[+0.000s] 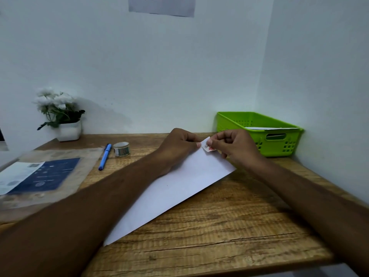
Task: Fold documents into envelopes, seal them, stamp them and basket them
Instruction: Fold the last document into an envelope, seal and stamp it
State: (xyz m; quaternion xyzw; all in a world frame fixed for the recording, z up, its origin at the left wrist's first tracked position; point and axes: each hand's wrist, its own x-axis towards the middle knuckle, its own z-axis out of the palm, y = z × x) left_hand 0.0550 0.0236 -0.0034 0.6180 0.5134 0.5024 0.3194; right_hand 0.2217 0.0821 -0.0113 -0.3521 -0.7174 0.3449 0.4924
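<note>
Tabletop (229, 236) carries a slanted envelope (175, 192); left hand (179, 144) and right hand (233, 145) fingers (214, 142) both pinch the stamp (207, 145) at its corner.

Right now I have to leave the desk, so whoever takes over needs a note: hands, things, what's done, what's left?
Hands: left hand and right hand both pinch the stamp at the envelope's far corner.
Things: envelope flat on the table; basket at back right already holds white paper; roll and pen at left.
Done: stamp in place, not yet flat.
Left: press the stamp down, basket the envelope.
</note>
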